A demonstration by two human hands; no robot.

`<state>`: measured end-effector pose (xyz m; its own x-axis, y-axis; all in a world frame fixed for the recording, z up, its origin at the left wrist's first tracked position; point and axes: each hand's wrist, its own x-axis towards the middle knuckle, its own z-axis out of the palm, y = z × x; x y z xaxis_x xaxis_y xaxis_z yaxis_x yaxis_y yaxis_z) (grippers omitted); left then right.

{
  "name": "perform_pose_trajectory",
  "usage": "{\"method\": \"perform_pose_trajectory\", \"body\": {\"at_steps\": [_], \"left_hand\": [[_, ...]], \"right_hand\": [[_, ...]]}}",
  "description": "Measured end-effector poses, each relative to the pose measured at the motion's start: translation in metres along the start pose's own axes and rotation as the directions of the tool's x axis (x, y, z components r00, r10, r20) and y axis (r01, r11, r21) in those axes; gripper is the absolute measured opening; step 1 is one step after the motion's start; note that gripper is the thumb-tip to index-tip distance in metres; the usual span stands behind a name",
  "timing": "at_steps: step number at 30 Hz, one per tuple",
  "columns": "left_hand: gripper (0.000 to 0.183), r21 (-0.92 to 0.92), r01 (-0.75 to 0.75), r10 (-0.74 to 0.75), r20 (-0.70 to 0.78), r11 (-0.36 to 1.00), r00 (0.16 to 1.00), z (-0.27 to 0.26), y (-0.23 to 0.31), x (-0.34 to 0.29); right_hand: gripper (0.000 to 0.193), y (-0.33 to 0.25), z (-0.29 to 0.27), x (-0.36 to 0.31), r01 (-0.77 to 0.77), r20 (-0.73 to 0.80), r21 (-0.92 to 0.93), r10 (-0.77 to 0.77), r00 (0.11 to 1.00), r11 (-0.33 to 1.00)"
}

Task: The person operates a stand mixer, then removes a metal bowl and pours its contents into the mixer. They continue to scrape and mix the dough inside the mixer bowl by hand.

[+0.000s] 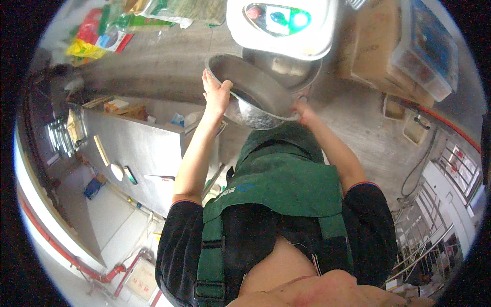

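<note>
A large metal basin (pixel 258 87) is tilted up in front of my apron, its hollow turned partly toward the far side. My left hand (pixel 217 94) grips its left rim, thumb on the near side and fingers around the outer edge. On the right rim my right hand (pixel 304 111) is closed, its fingers partly hidden. Just behind stands a second metal basin (pixel 313 71), partly covered by the first, with something whitish (pixel 286 66) in it that I cannot make out. Above that is a white rounded appliance (pixel 279 43) with a shiny green-lit oval panel.
A cardboard box (pixel 371 46) and a clear plastic bin (pixel 424 59) stand on the counter (pixel 169 66) at right. Coloured packages (pixel 97 38) lie far left. Left of me is a metal-sided cabinet (pixel 138 148) with items on top. Wire racks (pixel 424 250) stand at lower right.
</note>
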<state>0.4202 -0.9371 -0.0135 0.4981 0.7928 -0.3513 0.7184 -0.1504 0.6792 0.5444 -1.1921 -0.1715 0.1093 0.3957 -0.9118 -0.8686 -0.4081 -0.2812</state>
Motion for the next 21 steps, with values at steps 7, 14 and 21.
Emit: {"method": "perform_pose_trajectory", "body": {"at_steps": [7, 14, 21], "left_hand": [[0.094, 0.066, 0.031, -0.03, -0.019, 0.997, 0.999, 0.019, 0.046, 0.009], [0.097, 0.167, 0.112, -0.115, 0.009, 0.98, 0.993, 0.027, 0.079, 0.009], [0.098, 0.273, 0.083, -0.079, -0.027, 0.958, 0.997, 0.046, 0.1, 0.008]], "right_hand": [[0.054, 0.017, -0.023, 0.055, -0.016, 0.119, 0.135, 0.0, 0.993, 0.991], [0.062, -0.011, -0.018, 0.039, -0.159, 0.094, 0.068, 0.152, 0.984, 0.985], [0.055, -0.02, -0.028, 0.05, -0.156, 0.186, -0.021, 0.158, 0.97, 0.987]]}}
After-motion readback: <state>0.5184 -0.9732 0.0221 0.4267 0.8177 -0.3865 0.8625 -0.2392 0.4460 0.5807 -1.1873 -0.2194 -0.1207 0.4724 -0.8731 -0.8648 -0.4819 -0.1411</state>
